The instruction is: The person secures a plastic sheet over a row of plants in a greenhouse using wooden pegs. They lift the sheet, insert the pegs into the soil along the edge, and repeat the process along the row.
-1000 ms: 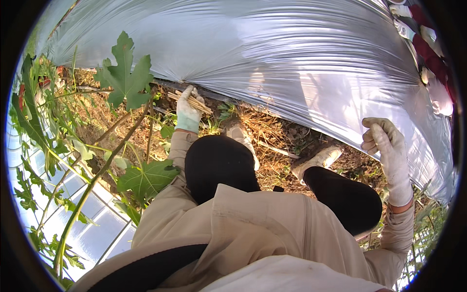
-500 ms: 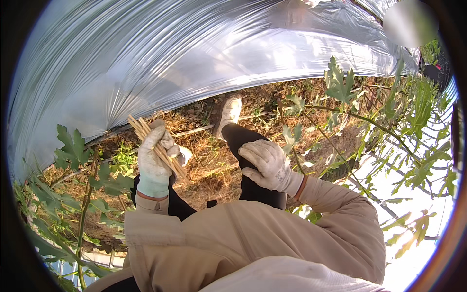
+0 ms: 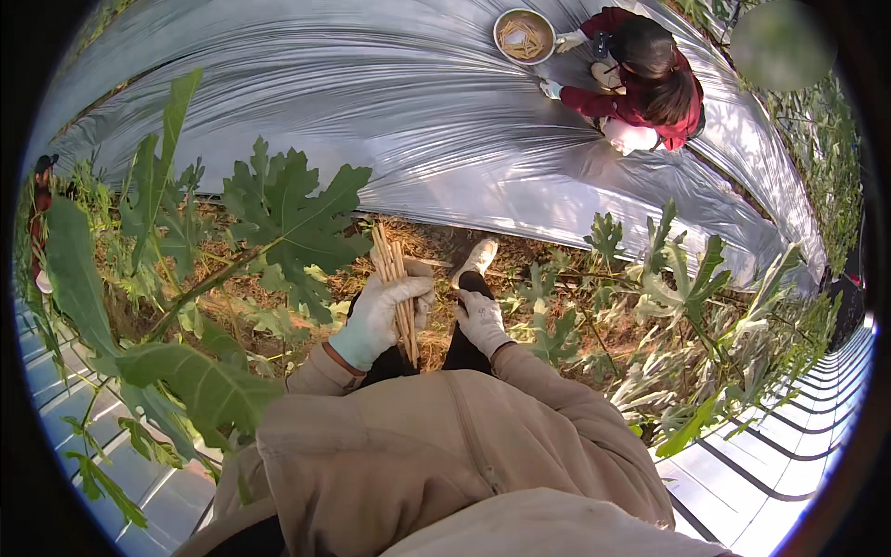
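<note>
My left hand [image 3: 371, 320], in a white glove with a pale green cuff, is closed round a bundle of thin wooden sticks [image 3: 386, 252]. The sticks stand nearly upright in my grip, and their ends poke out above and below it. My right hand [image 3: 481, 323], gloved in white as well, lies over my right knee with its fingers stretched out and nothing in it. Below my knee, a pale shoe [image 3: 476, 259] rests on the ground beside the plastic sheet.
Silver plastic sheeting [image 3: 418, 181] spreads ahead. A crouching person in maroon [image 3: 682, 97] reaches toward a metal bowl [image 3: 549, 48] holding sticks. Broad lobed leaves [image 3: 297, 200] rise close on my left; more plants [image 3: 687, 288] grow on my right. Another person [image 3: 42, 200] shows at the far left edge.
The view has tilted up and turned, bringing the crouching person and the bowl into sight. The sticks now stand more upright in my left hand. My right hand stays on my leg.
</note>
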Motion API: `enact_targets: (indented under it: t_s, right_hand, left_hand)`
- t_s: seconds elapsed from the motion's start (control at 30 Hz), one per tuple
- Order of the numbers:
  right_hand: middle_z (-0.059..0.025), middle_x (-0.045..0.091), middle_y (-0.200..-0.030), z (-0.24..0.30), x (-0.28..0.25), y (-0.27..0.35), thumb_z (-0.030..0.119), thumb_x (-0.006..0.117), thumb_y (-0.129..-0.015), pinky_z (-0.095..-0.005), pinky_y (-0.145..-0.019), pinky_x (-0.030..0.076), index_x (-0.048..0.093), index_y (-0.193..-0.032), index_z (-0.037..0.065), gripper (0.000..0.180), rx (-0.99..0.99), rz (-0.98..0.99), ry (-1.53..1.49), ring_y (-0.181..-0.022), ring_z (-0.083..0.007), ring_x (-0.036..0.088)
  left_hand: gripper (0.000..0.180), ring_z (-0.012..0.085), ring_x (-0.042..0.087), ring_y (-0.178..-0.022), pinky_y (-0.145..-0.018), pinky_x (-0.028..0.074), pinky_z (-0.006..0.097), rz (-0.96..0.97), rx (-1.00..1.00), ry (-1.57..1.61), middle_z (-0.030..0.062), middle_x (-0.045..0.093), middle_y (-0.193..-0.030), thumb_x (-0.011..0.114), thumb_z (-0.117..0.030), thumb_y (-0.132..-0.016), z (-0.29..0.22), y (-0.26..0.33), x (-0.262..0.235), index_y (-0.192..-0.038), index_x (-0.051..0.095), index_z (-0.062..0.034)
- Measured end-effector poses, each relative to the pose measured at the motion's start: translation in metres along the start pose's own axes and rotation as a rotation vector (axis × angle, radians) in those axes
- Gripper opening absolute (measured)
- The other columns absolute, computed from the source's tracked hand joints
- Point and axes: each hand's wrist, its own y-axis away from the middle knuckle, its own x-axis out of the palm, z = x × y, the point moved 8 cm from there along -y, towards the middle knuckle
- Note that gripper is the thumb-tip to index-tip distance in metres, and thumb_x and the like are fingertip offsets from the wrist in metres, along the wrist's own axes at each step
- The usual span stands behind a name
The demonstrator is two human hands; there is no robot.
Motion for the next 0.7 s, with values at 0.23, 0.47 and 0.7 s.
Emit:
enact_targets:
  t_s: [0.23, 0.47, 0.7]
  right_hand:
    - [-0.0212, 0.064, -0.118, 0.041, -0.1, 0.024, 0.034, 0.056, -0.092, -0.0414, -0.096, 0.046, 0.065, -0.119, 0.009, 0.038, -0.011, -0.006, -0.123, -0.11, -0.0373, 0.06]
    - [-0.0203, 0.065, -0.118, 0.092, -0.136, 0.003, 0.033, 0.055, -0.092, -0.042, -0.096, 0.046, 0.064, -0.12, 0.007, 0.039, -0.267, 0.178, 0.298, -0.11, -0.0354, 0.061]
    - [-0.0182, 0.069, -0.108, 0.105, -0.148, 0.007, 0.035, 0.055, -0.091, -0.0413, -0.091, 0.049, 0.066, -0.118, 0.005, 0.042, -0.439, 0.391, 0.558, -0.102, -0.0338, 0.066]
  left_hand:
    - [0.014, 0.0123, 0.06, -0.068, -0.054, 0.05, 0.026, 0.189, 0.799, -0.515, 0.006, 0.063, -0.082, 0.066, -0.015, -0.09, -0.062, 0.102, 0.008, -0.096, 0.065, -0.0024]
    - [0.014, 0.011, 0.059, -0.067, -0.053, 0.048, 0.026, -0.016, 0.126, 0.122, 0.0054, 0.062, -0.076, 0.07, -0.016, -0.087, 0.055, 0.155, -0.059, -0.086, 0.066, -0.0026]
    - [0.011, 0.0102, 0.059, -0.062, -0.045, 0.046, 0.024, -0.3, 0.528, 0.94, 0.0014, 0.057, -0.073, 0.065, -0.007, -0.089, 0.144, 0.234, -0.07, -0.098, 0.059, -0.0045]
